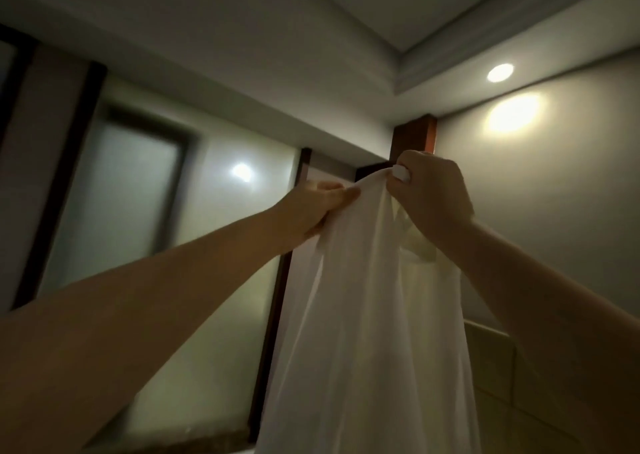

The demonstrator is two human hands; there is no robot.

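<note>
Both arms are raised toward the ceiling. A white cloth (374, 315) hangs from the two hands and falls from mid-view toward 6 o'clock, out past the lower edge. The left hand (318, 207) sits at the middle of the view, and its grip pinches the cloth's top edge between thumb and fingers. The right hand (433, 194), at 3 o'clock from the left, has its grip curled tight round the bunched top of the cloth. A small white piece (401, 173) shows at its fingertips; what it is cannot be told. A wooden post (414, 138) stands just behind the right hand. A ceiling lamp (500, 72) glows at 2 o'clock, and a frosted glass panel (138, 183) stands at 9 o'clock.
</note>
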